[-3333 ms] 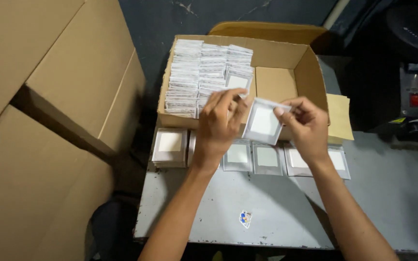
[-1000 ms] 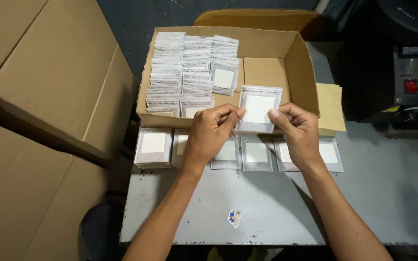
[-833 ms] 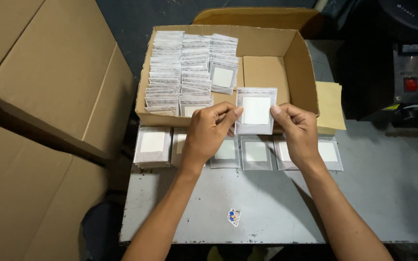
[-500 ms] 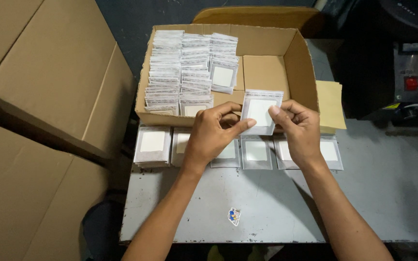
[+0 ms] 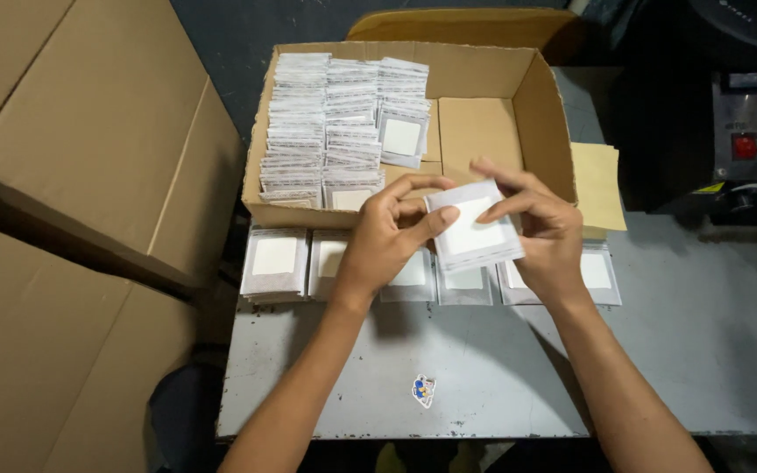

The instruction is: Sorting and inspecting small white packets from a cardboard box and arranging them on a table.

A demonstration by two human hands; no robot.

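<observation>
A small clear packet (image 5: 473, 228) with a white square pad inside is held between both hands, just in front of the open cardboard box (image 5: 547, 123). My left hand (image 5: 387, 236) pinches its left edge with the thumb on top. My right hand (image 5: 543, 226) grips its right side, fingers spread over it. Inside the box, rows of similar packets (image 5: 330, 123) stand packed at the left; its right part is bare cardboard. Under my hands a row of flat packet stacks (image 5: 275, 261) lies on the grey metal table (image 5: 484, 377).
Large closed cardboard cartons (image 5: 72, 175) fill the left side. A machine with red buttons (image 5: 751, 144) stands at the right, and yellow paper sheets (image 5: 597, 180) lie beside the box. A small sticker (image 5: 423, 390) sits on the table near its front edge.
The packet was held upright over the box; it now sits lower and tilted flatter between my hands, and my right fingers have spread over it.
</observation>
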